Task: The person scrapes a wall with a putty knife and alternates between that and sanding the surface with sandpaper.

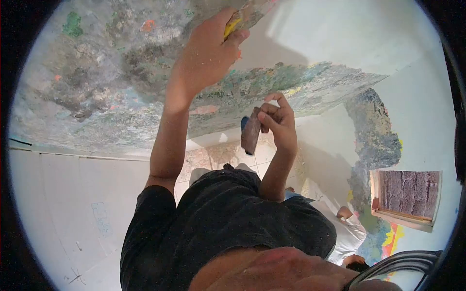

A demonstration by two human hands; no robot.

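My left hand (206,56) is raised against the wall, closed around the yellow handle of a scraper (233,26). The scraper's blade lies at the edge between rough, mottled old paint (141,58) and a smooth white area (301,34). Lower and to the right, my right hand (280,119) pinches a flat, dusty brown piece (251,133) between thumb and fingers. A bit of dark blue shows behind that piece; its exact kind I cannot tell.
Another person in a white shirt (352,233) is below on the right. Near them a small framed opening (407,194) shows rough brickwork. Crumbs lie on the tiled floor (262,153). Dark cables (407,266) loop at lower right, and a white panelled wall (63,194) stands left.
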